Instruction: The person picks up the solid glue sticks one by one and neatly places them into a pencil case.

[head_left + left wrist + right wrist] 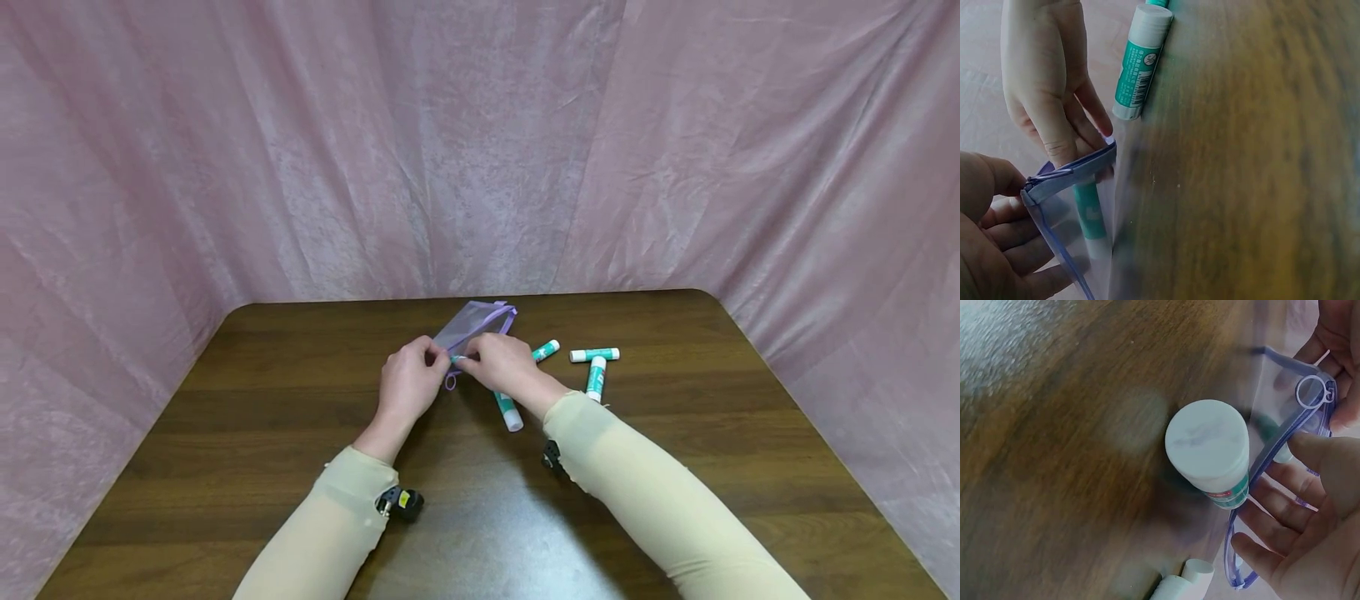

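Note:
A see-through pouch [471, 321] with a purple zipper edge lies at the middle back of the table, its mouth parted. My left hand [407, 379] pinches the zipper corner of the pouch, near a ring-shaped pull [1310, 392]. At the mouth, my right hand [504, 360] has its thumb and fingers on the upper end of a green and white glue stick [1090, 211]. Most of that glue stick shows through the pouch wall. Another glue stick [509, 412] lies on the table just below the right hand.
To the right of the pouch lie more glue sticks: one [547, 350] beside the right hand, one [595, 355] lying crosswise and one [596, 378] near the right wrist. Pink curtains [480, 150] hang behind the brown wooden table [300, 350].

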Demonstrator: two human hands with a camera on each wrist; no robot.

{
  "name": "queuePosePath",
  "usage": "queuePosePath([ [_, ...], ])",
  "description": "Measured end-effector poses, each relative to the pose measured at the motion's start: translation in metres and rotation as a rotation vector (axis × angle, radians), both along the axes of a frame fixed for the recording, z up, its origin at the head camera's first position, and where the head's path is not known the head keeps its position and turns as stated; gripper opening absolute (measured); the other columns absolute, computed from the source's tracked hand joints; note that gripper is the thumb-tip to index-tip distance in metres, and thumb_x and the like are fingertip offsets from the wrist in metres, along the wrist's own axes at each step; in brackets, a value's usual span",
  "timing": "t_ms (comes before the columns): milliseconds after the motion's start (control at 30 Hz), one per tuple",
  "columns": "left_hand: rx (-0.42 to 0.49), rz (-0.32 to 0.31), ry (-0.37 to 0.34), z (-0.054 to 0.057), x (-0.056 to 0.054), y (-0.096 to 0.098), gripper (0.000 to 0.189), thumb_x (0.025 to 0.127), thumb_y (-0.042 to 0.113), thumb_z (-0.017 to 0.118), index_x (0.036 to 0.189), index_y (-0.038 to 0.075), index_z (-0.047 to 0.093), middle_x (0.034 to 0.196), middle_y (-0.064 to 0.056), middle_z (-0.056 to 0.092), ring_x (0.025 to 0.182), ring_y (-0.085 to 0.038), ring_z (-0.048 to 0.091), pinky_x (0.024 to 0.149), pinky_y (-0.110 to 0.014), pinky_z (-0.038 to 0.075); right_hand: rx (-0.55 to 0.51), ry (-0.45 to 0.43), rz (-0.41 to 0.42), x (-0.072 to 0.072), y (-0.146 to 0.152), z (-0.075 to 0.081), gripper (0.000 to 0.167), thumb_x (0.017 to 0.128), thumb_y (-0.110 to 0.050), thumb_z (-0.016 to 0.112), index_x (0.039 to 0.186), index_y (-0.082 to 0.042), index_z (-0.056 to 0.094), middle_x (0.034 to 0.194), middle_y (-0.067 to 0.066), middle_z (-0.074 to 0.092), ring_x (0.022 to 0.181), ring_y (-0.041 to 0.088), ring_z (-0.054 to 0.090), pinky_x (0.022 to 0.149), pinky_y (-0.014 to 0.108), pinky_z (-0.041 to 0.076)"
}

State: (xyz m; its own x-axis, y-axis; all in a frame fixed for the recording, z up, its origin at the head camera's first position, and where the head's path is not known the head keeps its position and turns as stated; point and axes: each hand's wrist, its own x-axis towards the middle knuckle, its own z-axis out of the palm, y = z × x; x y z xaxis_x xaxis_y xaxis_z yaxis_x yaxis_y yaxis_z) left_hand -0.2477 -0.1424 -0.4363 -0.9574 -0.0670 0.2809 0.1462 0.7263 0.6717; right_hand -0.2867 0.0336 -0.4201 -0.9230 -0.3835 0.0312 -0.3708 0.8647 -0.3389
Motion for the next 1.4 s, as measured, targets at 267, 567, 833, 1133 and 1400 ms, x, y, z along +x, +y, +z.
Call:
queuePosePath([
  [267, -0.002, 0.010, 0.005, -0.001, -0.002, 0.000, 0.011, 0.098, 0.023, 0.070, 0.092, 0.014, 0.073, 0.087, -0.008, 0.075, 0.076, -0.033, 0.066, 0.071, -0.050, 0.052, 0.016, -0.012, 0.001, -0.004, -0.003, 0.000, 0.024, 0.108, -0.044, 0.070, 0.106, -0.023, 0.082, 0.082, -0.007, 0.069, 0.076, 0.017, 0.062, 0.070, 0.040, 0.050],
  [567, -0.032, 0.041, -0.028, -0.001, -0.001, 0.000, 0.012, 0.096, 0.026, 0.068, 0.092, 0.015, 0.073, 0.089, -0.008, 0.077, 0.080, -0.036, 0.069, 0.073, -0.054, 0.054, 0.010, -0.011, -0.019, -0.007, -0.005, -0.005, 0.023, 0.107, -0.045, 0.071, 0.104, -0.027, 0.083, 0.086, -0.008, 0.073, 0.078, 0.017, 0.063, 0.071, 0.041, 0.052],
  [833, -0.030, 0.044, -0.030, 0.000, -0.002, -0.001, 0.013, 0.097, 0.025, 0.068, 0.095, 0.013, 0.074, 0.090, -0.009, 0.077, 0.077, -0.034, 0.067, 0.072, -0.053, 0.053, 0.021, -0.001, -0.047, -0.002, -0.009, -0.002, 0.024, 0.106, -0.047, 0.073, 0.106, -0.025, 0.084, 0.091, -0.007, 0.077, 0.082, 0.017, 0.067, 0.075, 0.043, 0.055],
  [1133, 0.000, 0.037, -0.093, 0.000, -0.003, -0.004, 0.014, 0.095, 0.025, 0.067, 0.095, 0.012, 0.073, 0.092, -0.007, 0.075, 0.083, -0.033, 0.067, 0.077, -0.050, 0.052, -0.029, -0.057, -0.057, 0.001, -0.010, -0.003, 0.022, 0.106, -0.040, 0.074, 0.095, -0.022, 0.082, 0.078, -0.009, 0.069, 0.075, 0.016, 0.061, 0.070, 0.038, 0.050],
  [1400, -0.049, -0.041, -0.110, -0.001, -0.006, -0.007, 0.012, 0.097, 0.023, 0.067, 0.092, 0.012, 0.071, 0.088, -0.005, 0.072, 0.084, -0.031, 0.067, 0.080, -0.052, 0.053, -0.044, -0.054, -0.043, -0.007, -0.011, -0.006, 0.021, 0.105, -0.038, 0.076, 0.105, -0.019, 0.084, 0.098, -0.005, 0.079, 0.086, 0.018, 0.068, 0.078, 0.041, 0.055],
])
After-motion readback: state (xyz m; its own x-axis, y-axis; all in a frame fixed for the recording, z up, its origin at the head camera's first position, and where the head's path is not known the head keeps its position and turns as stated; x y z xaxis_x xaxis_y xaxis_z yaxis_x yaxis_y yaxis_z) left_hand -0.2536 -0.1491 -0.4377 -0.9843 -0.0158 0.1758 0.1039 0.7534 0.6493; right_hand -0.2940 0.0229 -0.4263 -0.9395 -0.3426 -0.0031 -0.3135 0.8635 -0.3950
